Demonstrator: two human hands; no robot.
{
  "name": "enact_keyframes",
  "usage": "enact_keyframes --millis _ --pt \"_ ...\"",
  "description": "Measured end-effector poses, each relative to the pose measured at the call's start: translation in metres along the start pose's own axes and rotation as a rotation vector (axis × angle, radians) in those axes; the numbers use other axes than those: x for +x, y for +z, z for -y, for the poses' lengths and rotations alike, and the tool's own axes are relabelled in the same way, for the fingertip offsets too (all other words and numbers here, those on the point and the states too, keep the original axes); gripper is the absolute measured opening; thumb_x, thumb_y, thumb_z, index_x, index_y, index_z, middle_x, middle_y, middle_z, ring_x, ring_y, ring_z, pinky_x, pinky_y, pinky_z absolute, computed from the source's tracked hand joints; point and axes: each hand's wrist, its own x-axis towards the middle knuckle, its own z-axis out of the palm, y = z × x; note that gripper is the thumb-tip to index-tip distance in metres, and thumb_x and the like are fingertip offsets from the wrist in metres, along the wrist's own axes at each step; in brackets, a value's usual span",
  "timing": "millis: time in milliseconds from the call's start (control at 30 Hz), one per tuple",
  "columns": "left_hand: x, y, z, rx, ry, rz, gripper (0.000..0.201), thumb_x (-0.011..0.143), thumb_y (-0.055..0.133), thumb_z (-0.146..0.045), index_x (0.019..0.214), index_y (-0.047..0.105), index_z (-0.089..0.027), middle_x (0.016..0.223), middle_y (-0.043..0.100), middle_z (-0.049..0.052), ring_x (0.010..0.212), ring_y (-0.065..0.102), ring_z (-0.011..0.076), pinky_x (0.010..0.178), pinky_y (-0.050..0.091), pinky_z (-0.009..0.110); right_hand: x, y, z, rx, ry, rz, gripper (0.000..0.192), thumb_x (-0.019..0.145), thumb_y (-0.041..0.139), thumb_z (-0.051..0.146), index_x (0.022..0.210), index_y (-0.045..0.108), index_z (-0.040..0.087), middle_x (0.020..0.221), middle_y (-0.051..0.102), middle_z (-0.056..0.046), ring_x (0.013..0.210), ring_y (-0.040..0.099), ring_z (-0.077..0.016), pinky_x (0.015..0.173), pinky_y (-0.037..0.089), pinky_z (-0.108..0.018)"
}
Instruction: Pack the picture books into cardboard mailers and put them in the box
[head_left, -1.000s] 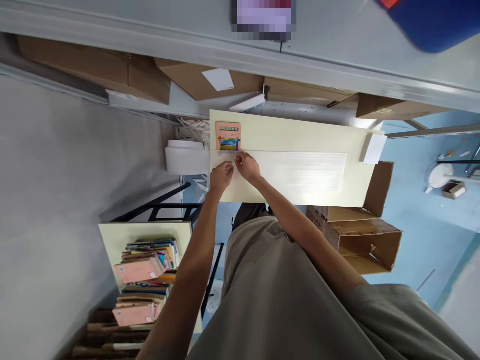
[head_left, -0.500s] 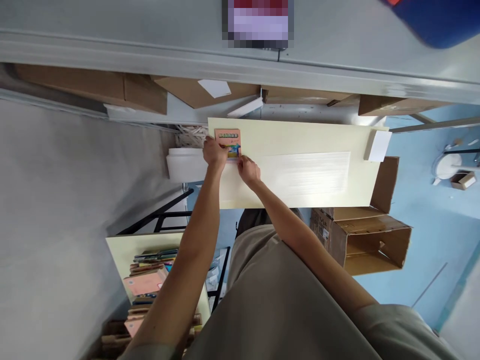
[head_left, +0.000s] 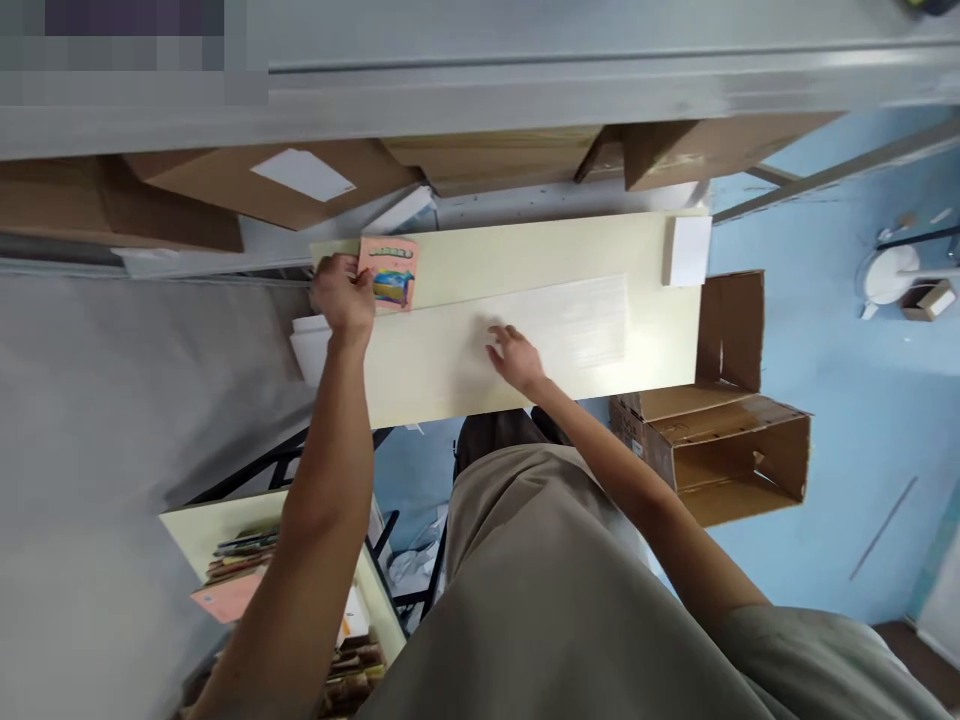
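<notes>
Presently, the small pink picture booklet (head_left: 388, 273) is being gripped by the closed left hand (head_left: 343, 297) on the cream counter (head_left: 525, 250); the right hand (head_left: 514, 352), open and empty, is being rested nearby, so lifting likely comes next.

booklet (head_left: 388, 272): pink, blue-yellow picture | table (head_left: 525, 340): cream | floor (head_left: 840, 400): blue

Storeroom: cardboard boxes (head_left: 720, 450), stacked books (head_left: 247, 570)

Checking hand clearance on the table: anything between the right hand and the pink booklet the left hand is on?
Nothing visible. The right hand rests on bare cream table; only open tabletop lies between it and the pink booklet, which the left hand touches at its left edge.
</notes>
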Motion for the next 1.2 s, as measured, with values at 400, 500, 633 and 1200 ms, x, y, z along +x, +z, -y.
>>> enact_keyframes --millis 400,500,633,1200 --pt "-0.187 0.116 -0.190 -1.005 -0.228 0.584 0.057 0.085 0.092 -0.072 0.104 0.073 -0.022 0.106 0.081 0.007 0.101 0.080 0.0262 0.089 0.067 0.041 -0.081 -0.094 -0.228 0.490 0.116 -0.216 0.045 0.103 0.060 0.067 0.118 0.069 0.026 0.099 0.081 -0.009 0.092 0.079 -0.0272 0.095 0.068 -0.047" --pt "-0.227 0.157 -0.193 -0.940 -0.383 0.615 0.056 0.079 0.095 -0.069 0.098 0.073 -0.020 0.099 0.081 0.009 0.094 0.079 0.0273 0.082 0.065 0.040 -0.079 -0.094 -0.236 0.595 0.109 -0.219 0.052 0.104 0.054 0.076 0.116 0.067 0.027 0.094 0.080 -0.006 0.085 0.079 -0.0253 0.092 0.068 -0.046" --pt "-0.245 0.180 -0.183 -0.647 -0.358 0.461 0.039 0.082 0.092 -0.055 0.084 0.070 -0.023 0.085 0.078 0.006 0.088 0.075 0.0257 0.084 0.061 0.037 -0.076 -0.093 -0.237 0.612 0.110 -0.219 0.050 0.105 0.054 0.076 0.116 0.064 0.028 0.091 0.079 -0.005 0.084 0.079 -0.0246 0.092 0.067 -0.046" --pt "-0.242 0.186 -0.181 -0.569 -0.386 0.325 0.026 0.088 0.083 -0.044 0.087 0.065 -0.025 0.086 0.076 0.003 0.085 0.071 0.0227 0.083 0.057 0.034 -0.054 -0.132 -0.233 0.177 0.322 -0.394 0.026 0.103 0.063 0.048 0.109 0.065 0.023 0.113 0.080 -0.020 0.108 0.079 -0.0361 0.106 0.062 -0.057"
